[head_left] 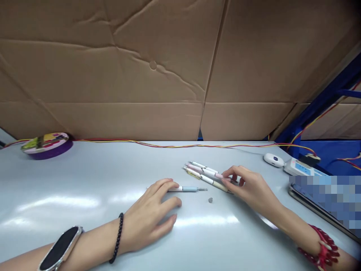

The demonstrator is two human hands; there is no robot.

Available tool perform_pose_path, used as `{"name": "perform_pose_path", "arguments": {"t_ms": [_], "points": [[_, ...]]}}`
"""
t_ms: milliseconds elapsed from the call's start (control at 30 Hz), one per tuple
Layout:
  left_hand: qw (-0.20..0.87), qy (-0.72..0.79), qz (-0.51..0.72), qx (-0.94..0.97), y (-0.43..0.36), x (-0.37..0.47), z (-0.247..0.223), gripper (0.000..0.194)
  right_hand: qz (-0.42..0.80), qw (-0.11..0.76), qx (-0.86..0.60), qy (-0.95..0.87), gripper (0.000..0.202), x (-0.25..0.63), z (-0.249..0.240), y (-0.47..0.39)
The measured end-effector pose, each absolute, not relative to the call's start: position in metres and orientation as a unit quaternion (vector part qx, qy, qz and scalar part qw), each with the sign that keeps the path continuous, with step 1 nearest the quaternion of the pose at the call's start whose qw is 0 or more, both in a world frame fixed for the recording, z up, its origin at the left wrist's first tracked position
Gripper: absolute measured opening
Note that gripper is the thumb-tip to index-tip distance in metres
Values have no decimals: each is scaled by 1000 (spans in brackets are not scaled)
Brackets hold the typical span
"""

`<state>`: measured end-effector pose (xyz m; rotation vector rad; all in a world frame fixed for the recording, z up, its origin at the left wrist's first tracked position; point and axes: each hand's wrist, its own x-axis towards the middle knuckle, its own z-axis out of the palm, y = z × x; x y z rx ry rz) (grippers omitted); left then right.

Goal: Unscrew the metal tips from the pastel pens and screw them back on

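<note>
A white and light-blue pen (188, 189) lies on the table with its refill tip exposed at the right end. My left hand (155, 214) rests over its other end, fingers apart, the index finger touching the barrel. A small grey metal tip (210, 200) lies just to the right. Further right, a white pen (204, 166), a pink and white pen (203, 171) and a yellow and white pen (207, 180) lie close together. My right hand (244, 182) pinches the right end of the pink pen between thumb and fingers.
A purple round box (47, 146) stands at the back left. Thin red and yellow wires (166, 145) run along the back edge before a cardboard wall (135, 75). On the right are a white plug-in device (274, 160), a power strip (303, 167) and a pixelated flat device (324, 203).
</note>
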<state>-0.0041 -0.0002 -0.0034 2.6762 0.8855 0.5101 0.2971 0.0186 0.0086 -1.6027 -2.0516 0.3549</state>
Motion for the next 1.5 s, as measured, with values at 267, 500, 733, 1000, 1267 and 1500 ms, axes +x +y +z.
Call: {"name": "perform_pose_path", "arguments": {"t_ms": [267,500,733,1000,1267,1500], "points": [[134,306,178,926,0,-3,-4,26,126,190,-592,-773,18,303,10,19],[128,308,185,924,0,-3,-4,29,125,206,-551,-799,21,301,13,19],[104,313,219,918,3,-2,-6,33,107,222,-485,-839,18,285,10,0],[131,390,154,898,10,-2,-6,16,114,237,-463,-846,10,275,4,-9],[212,315,252,890,2,-5,-2,20,253,511,-425,-703,8,272,18,-23],[177,296,260,902,0,-7,-5,22,290,469,-432,-713,8,268,12,-33]]}}
